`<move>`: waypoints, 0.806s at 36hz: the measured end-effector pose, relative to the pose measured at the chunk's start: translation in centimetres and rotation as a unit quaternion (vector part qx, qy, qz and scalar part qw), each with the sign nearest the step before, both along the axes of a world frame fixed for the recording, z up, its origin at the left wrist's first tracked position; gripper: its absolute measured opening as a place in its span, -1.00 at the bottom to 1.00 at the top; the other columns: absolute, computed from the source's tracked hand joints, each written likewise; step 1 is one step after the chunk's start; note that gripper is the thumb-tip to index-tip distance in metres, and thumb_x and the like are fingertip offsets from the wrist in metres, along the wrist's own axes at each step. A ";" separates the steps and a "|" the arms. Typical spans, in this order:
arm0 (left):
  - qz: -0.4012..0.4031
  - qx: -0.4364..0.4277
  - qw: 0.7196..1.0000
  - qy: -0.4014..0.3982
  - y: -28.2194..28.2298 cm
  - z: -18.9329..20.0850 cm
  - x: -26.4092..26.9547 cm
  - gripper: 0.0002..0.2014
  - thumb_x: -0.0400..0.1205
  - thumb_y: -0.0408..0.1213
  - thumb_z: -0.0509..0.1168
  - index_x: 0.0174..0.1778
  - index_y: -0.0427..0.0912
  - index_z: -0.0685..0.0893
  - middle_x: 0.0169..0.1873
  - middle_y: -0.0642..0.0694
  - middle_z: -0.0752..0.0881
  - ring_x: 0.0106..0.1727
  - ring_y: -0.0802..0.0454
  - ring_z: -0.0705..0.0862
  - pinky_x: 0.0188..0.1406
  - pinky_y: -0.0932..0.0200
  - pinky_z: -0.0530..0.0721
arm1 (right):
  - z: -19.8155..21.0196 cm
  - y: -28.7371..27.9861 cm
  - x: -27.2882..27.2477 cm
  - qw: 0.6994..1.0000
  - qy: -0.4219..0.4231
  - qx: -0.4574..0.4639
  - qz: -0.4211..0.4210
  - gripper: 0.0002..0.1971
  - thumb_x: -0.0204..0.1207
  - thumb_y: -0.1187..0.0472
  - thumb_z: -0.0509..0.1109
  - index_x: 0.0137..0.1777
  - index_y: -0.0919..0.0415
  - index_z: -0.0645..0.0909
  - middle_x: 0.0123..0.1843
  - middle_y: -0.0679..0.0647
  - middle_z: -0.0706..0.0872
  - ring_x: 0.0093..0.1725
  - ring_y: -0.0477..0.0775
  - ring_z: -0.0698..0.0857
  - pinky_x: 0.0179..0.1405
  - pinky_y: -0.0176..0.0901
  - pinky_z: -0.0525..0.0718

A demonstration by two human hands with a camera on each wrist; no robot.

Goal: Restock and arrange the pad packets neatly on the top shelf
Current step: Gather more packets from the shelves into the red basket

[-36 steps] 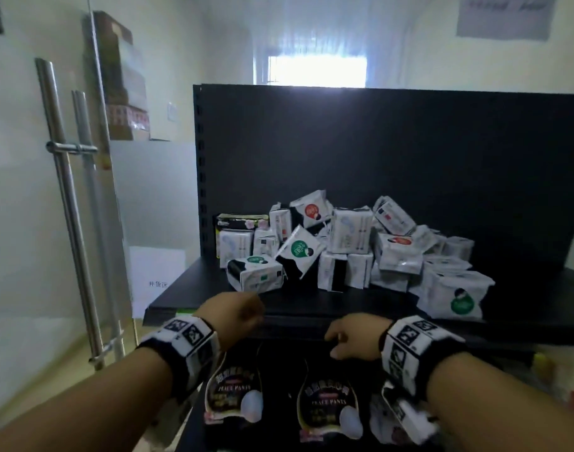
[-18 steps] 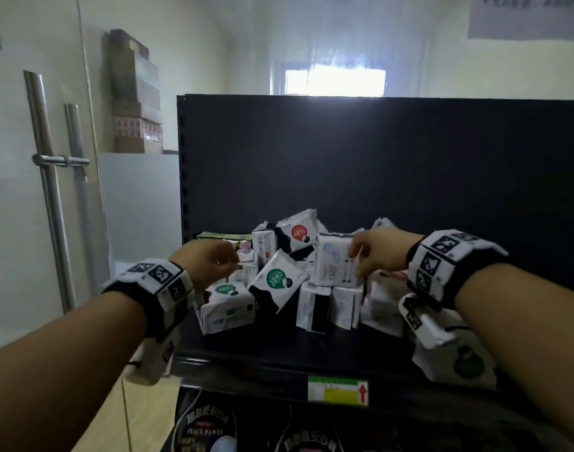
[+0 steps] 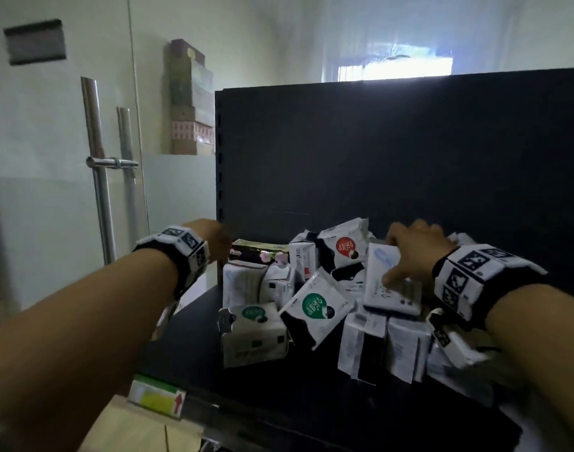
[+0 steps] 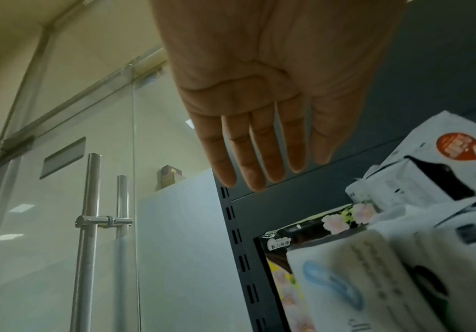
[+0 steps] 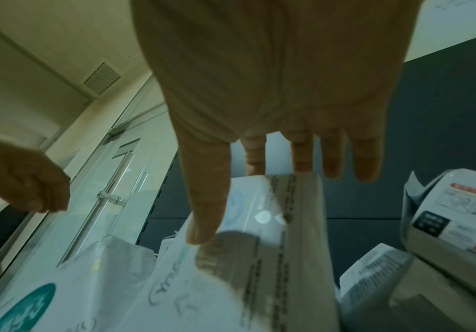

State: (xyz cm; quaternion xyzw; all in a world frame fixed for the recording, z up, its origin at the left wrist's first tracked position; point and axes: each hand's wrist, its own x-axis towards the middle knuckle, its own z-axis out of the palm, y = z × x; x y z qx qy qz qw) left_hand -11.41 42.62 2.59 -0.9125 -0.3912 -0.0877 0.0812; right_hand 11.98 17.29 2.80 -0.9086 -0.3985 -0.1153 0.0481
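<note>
Packets: pad packets [image 3: 315, 301] lie in a loose heap on the top shelf [image 3: 188, 340], toward its left rear corner.
Right hand: right hand [image 3: 412, 256] sits on the blue-print packet [image 3: 386, 282] atop the heap, thumb at its front face, fingers over its top edge; grip looks begun, not firm.
Left hand: left hand [image 4: 259, 101] flat, fingers straight, holding nothing, at the heap's left end.
Nearer: right.

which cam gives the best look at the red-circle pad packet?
Head view: the red-circle packet shows whole, sitting atop the pile between the left hand and right hand. The left wrist view catches it close, but cut off at the frame edge. The right wrist view does not clearly show it.
</note>
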 end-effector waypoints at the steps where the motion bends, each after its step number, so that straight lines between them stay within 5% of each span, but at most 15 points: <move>1: -0.003 0.004 1.000 0.029 0.8 -0.1 0.3 -0.70 0.63 -0.19 0.29 0.28 -0.08 0.68 0.24 -0.09 0.68 0.23 -0.11 0.64 0.15 0.11 0.59 | -0.1 0.2 0.0 1.000 0.013 0.010 0.007 -0.32 0.15 -0.14 0.65 0.15 0.02 0.38 0.24 0.15 0.47 0.23 0.25 0.49 0.17 0.11 0.59; 5: -0.044 0.005 0.996 0.075 4.5 -0.6 1.9 -0.64 0.55 -0.20 0.38 0.29 -0.01 0.65 0.26 -0.06 0.66 0.24 -0.11 0.63 0.12 0.12 0.60 | -1.1 0.7 0.1 0.997 0.051 0.049 0.020 -0.38 0.19 -0.06 0.66 0.01 0.07 0.30 -0.08 0.06 0.58 -0.18 0.06 0.60 -0.41 -0.14 0.49; 11: -0.128 -0.044 0.988 0.080 7.6 -4.3 5.2 -0.23 0.34 -0.11 0.59 0.48 0.04 0.44 0.40 -0.02 0.54 0.36 -0.08 0.57 0.21 0.17 0.55 | -1.5 0.3 -0.4 0.995 0.054 0.086 0.004 -0.39 0.11 -0.05 0.71 -0.19 -0.07 0.25 -0.15 -0.07 0.50 -0.25 -0.11 0.50 -0.44 -0.21 0.37; 17: -0.097 0.021 0.986 0.133 9.4 -8.5 7.1 0.18 0.04 0.11 0.68 0.55 0.15 0.19 0.45 0.00 0.47 0.41 -0.12 0.53 0.33 -0.08 0.59 | -0.9 0.4 -1.0 0.998 0.037 0.057 -0.017 -0.33 0.06 -0.11 0.72 -0.16 -0.07 0.22 -0.18 -0.08 0.50 -0.27 -0.14 0.50 -0.46 -0.24 0.35; 20: -0.105 0.058 0.988 0.099 10.1 -9.1 7.4 -0.09 0.26 0.07 0.55 0.51 0.10 0.27 0.44 -0.07 0.45 0.44 -0.18 0.46 0.36 -0.11 0.55 | -0.8 0.5 -0.9 0.997 0.039 0.063 -0.021 -0.24 0.00 -0.11 0.74 0.01 -0.07 0.26 -0.05 -0.09 0.56 -0.16 -0.10 0.54 -0.32 -0.20 0.45; 22: -0.101 0.086 0.988 0.081 10.6 -9.3 7.4 -0.33 0.41 0.03 0.42 0.44 0.05 0.38 0.43 -0.13 0.42 0.45 -0.23 0.39 0.37 -0.11 0.52 | -0.8 0.6 -1.0 0.997 0.033 0.062 -0.021 -0.06 -0.02 -0.12 0.75 0.29 -0.05 0.25 0.23 0.01 0.59 0.11 0.04 0.58 0.00 -0.06 0.58; 25: -0.087 0.109 0.985 0.096 10.9 -9.5 7.2 -0.50 0.38 -0.04 0.45 0.24 0.02 0.54 0.32 -0.12 0.43 0.34 -0.22 0.39 0.28 -0.05 0.54 | -0.6 0.7 -1.3 0.999 0.024 0.016 -0.026 0.33 0.00 -0.20 0.72 0.66 -0.05 -0.07 0.58 0.13 0.32 0.53 0.22 0.35 0.47 0.12 0.45; 29: -0.057 0.087 0.991 0.083 10.5 -10.0 6.4 -0.45 0.37 -0.07 0.45 0.27 0.05 0.45 0.28 -0.10 0.42 0.32 -0.18 0.40 0.21 -0.08 0.54 | -0.4 0.5 -1.7 0.996 0.012 -0.067 -0.054 0.11 0.06 -0.29 0.65 0.60 -0.05 0.22 0.47 0.09 0.27 0.50 0.18 0.27 0.46 0.11 0.45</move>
